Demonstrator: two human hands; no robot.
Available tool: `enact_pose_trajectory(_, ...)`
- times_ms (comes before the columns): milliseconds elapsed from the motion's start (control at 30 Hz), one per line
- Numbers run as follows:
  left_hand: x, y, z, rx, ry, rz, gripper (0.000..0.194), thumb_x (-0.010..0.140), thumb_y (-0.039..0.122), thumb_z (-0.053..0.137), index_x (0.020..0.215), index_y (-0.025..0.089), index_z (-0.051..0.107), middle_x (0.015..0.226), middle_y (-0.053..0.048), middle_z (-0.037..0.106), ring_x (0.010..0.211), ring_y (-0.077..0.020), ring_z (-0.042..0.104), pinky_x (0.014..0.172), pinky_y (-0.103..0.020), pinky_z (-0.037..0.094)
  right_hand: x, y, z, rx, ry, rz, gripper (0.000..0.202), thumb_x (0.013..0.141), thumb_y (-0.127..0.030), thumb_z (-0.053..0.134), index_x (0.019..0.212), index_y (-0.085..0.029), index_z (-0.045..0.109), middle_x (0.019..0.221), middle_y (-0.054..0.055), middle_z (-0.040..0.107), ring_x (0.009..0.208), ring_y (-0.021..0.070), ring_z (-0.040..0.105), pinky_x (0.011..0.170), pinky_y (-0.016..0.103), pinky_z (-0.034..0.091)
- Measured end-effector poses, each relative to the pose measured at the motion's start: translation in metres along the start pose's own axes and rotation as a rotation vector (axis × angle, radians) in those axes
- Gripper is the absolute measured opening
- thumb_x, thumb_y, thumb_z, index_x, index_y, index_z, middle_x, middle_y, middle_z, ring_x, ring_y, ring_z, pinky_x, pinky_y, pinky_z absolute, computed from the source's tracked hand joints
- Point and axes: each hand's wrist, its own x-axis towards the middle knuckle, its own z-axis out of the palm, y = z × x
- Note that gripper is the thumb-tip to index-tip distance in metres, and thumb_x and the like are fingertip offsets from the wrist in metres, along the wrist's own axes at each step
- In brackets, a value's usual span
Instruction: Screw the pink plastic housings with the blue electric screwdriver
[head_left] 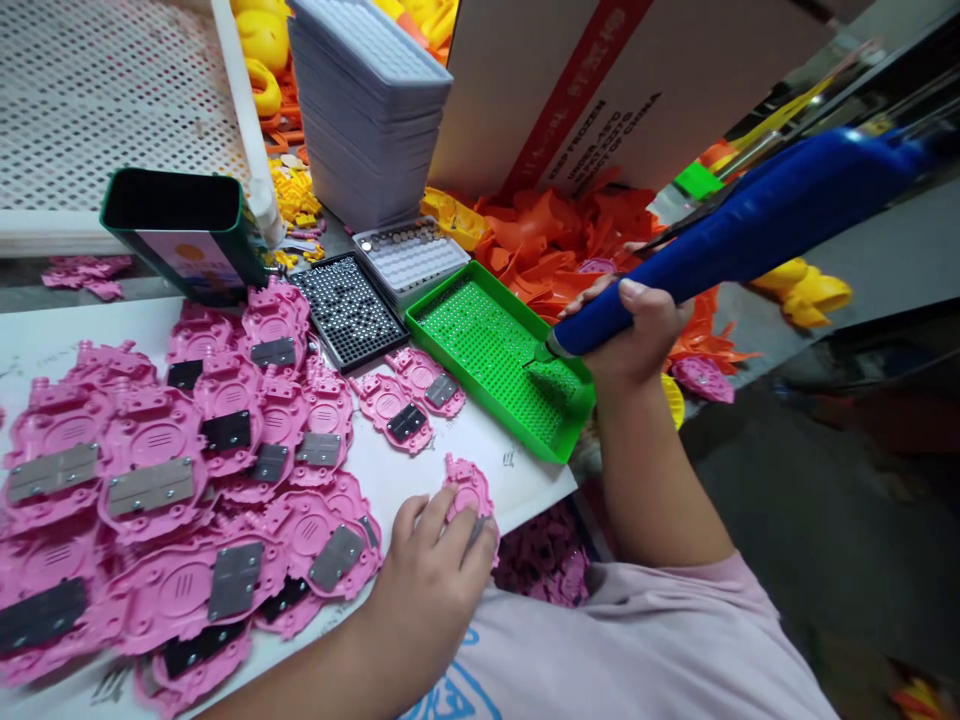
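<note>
My right hand (pixel 641 325) is wrapped round a blue electric screwdriver (pixel 720 240). The tool's tip points down into a green tray (pixel 495 360), close to a small heap of screws at its near right end. My left hand (pixel 435 560) rests on a pink plastic casing (pixel 469 485) at the white board's front edge, its fingers over the part's lower half. Two pink casings with dark plates (pixel 405 422) lie between that hand and the tray. Many more pink casings (pixel 150 450), with grey or black plates screwed on, are piled at the left.
Behind stand a black screw tray (pixel 350 310), a white tray with small round pieces (pixel 409 250), a tall stack of trays (pixel 367 120), a dark green container (pixel 184 240) and a cardboard box (pixel 585 90). Orange parts (pixel 540 240) lie beyond the green tray.
</note>
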Motion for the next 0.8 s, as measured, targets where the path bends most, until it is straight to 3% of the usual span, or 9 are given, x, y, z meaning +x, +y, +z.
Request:
enact_pose_trajectory(167, -0.002, 0.000, 0.003, 0.010, 0.012, -0.005, 0.031, 0.080, 0.017, 0.064, 0.111, 0.016, 0.063, 0.103, -0.007, 0.067, 0.109, -0.0278, 0.052, 0.091, -0.043, 0.035, 0.000, -0.002, 0.004, -0.028, -0.012, -0.004, 0.021, 0.064, -0.028, 0.066, 0.071, -0.028, 0.046, 0.058, -0.009, 0.058, 0.055, 0.0131, 0.056, 0.062, 0.032, 0.049)
enact_pose_trajectory(267, -0.003, 0.000, 0.004, 0.013, 0.029, -0.007, 0.029, 0.081, 0.016, 0.063, 0.110, 0.016, 0.063, 0.104, -0.007, 0.067, 0.109, -0.0275, 0.052, 0.091, -0.043, 0.035, -0.001, -0.002, 0.006, -0.035, 0.046, -0.036, 0.020, 0.062, -0.030, 0.066, 0.067, -0.027, 0.047, 0.055, -0.008, 0.055, 0.052, 0.0136, 0.054, 0.057, 0.032, 0.046)
enact_pose_trajectory(500, -0.003, 0.001, 0.004, 0.021, 0.017, -0.003, 0.029, 0.082, 0.018, 0.062, 0.111, 0.016, 0.063, 0.103, -0.007, 0.067, 0.110, -0.0278, 0.052, 0.091, -0.043, 0.036, -0.006, -0.019, 0.004, 0.014, 0.012, -0.031, 0.020, 0.060, -0.033, 0.066, 0.074, -0.033, 0.053, 0.058, -0.007, 0.058, 0.055, 0.0156, 0.052, 0.057, 0.033, 0.043)
enact_pose_trajectory(667, -0.003, 0.001, 0.002, 0.021, 0.004, 0.001, 0.030, 0.081, 0.019, 0.064, 0.110, 0.016, 0.063, 0.101, -0.007, 0.067, 0.109, -0.0281, 0.053, 0.091, -0.043, 0.036, -0.035, -0.037, 0.015, 0.131, -0.107, -0.033, 0.030, 0.059, -0.032, 0.061, 0.089, -0.027, 0.061, 0.056, -0.005, 0.059, 0.049, 0.0146, 0.054, 0.051, 0.030, 0.045)
enact_pose_trajectory(800, -0.002, 0.002, 0.002, 0.025, 0.001, 0.003, 0.029, 0.082, 0.019, 0.062, 0.111, 0.016, 0.063, 0.103, -0.008, 0.068, 0.110, -0.0291, 0.052, 0.090, -0.044, 0.036, -0.069, -0.037, 0.023, 0.260, -0.316, 0.050, 0.029, 0.063, -0.033, 0.064, 0.091, -0.027, 0.062, 0.059, -0.002, 0.061, 0.050, 0.0170, 0.058, 0.048, 0.033, 0.049)
